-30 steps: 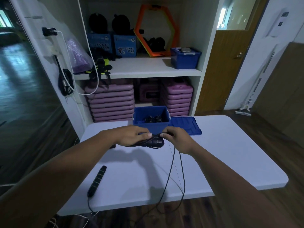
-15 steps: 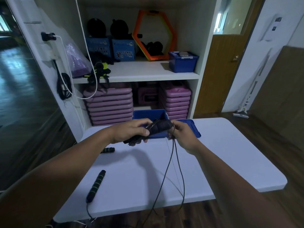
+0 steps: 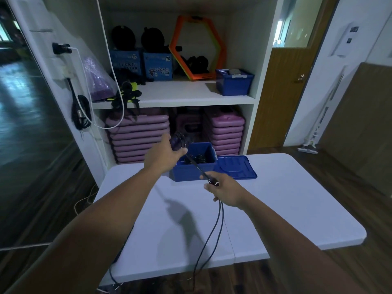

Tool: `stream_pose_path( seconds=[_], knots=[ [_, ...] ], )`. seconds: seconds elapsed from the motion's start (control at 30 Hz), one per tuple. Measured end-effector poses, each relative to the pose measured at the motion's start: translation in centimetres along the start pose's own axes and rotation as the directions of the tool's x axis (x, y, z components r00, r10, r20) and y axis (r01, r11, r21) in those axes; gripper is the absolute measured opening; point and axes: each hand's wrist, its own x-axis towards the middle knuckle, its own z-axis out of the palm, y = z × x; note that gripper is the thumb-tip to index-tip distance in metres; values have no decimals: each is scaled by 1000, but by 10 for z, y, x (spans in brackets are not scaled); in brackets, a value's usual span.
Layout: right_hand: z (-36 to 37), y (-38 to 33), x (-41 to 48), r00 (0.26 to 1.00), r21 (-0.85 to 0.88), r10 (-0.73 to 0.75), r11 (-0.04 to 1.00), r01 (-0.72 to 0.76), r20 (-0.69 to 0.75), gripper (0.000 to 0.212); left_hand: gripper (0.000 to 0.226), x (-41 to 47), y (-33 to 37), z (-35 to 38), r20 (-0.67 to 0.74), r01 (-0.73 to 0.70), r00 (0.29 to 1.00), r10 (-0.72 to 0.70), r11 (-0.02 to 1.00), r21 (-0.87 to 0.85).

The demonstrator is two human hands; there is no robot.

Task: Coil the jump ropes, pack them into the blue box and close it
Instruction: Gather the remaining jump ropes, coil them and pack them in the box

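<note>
One thin black jump rope point(image 3: 196, 165), L hand point(image 3: 164, 154) grips end, R hand point(image 3: 224, 190) pinches it

So the left hand point(image 3: 164, 154) is holding the handle end point(image 3: 178, 142) of a jump rope point(image 3: 197, 166) up in the air, kinda blurry. The right hand point(image 3: 224, 190) is gripping the cord lower down, so it's stretching tight between the two. Below the right hand, two strands are hanging past the near edge of the white table point(image 3: 297, 209). The blue box point(image 3: 191, 174) is sitting open just beyond both hands with dark coils point(image 3: 198, 159) lying inside, and its lid point(image 3: 235, 168) is lying flat right behind the right hand.
</note>
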Motion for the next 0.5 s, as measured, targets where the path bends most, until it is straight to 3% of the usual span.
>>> stream_pose_path(
  seconds=[0.07, 0.17, 0.27, 0.33, 0.4, 0.5],
  knots=[
    [-9, -7, 2, 994, -217, -111, 971, 105, -17, 21, 54, 0, -3, 3, 63, -130, 991, 115, 929, 346],
    [-26, -11, 7, 960, -449, -281, 858, 247, -9, 19, 51, 5, -6, -2, 331, -384, 913, 240, 780, 494],
    [-38, -12, 11, 940, -451, -330, 854, 261, -81, 21, 57, 7, -3, -14, 549, -611, 750, 368, 704, 363],
    [-43, -12, 14, 926, -386, -337, 887, 253, -167, 20, 61, 5, 3, -21, 605, -661, 670, 431, 717, 222],
    [-46, -14, 15, 913, -297, -336, 918, 263, -233, 19, 61, 2, 6, -26, 624, -592, 642, 446, 805, 34],
    [-49, -13, 16, 937, -67, -246, 969, 237, -249, 20, 57, -3, 7, -33, 632, -320, 640, 437, 900, -298]
  ],
)
